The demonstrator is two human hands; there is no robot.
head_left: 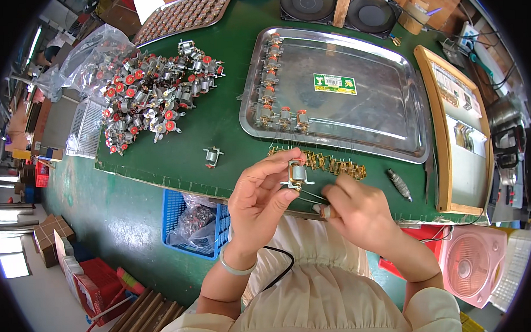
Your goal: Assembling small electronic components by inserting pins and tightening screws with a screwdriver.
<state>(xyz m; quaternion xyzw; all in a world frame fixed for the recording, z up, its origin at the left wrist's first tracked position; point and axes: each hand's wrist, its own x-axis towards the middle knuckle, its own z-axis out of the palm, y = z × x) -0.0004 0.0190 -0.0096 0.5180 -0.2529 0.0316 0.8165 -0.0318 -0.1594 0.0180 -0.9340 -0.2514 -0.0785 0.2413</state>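
Between the thumb and fingers of my left hand is a small solenoid with a silver bracket and a red end, held up over the table's near edge. My right hand is closed just to its right, fingers bent. Thin pale lines run from the solenoid's lower end to those fingers; whether they are wires or a slim tool I cannot tell. Behind both hands lies a row of brass-coloured metal frames. A lone solenoid sits on the green table to the left.
A shallow metal tray holds solenoids along its left and near edges. A large solenoid heap lies at left beside a plastic bag. At right are a grey cylindrical tool and a wooden-framed board. A blue basket stands below.
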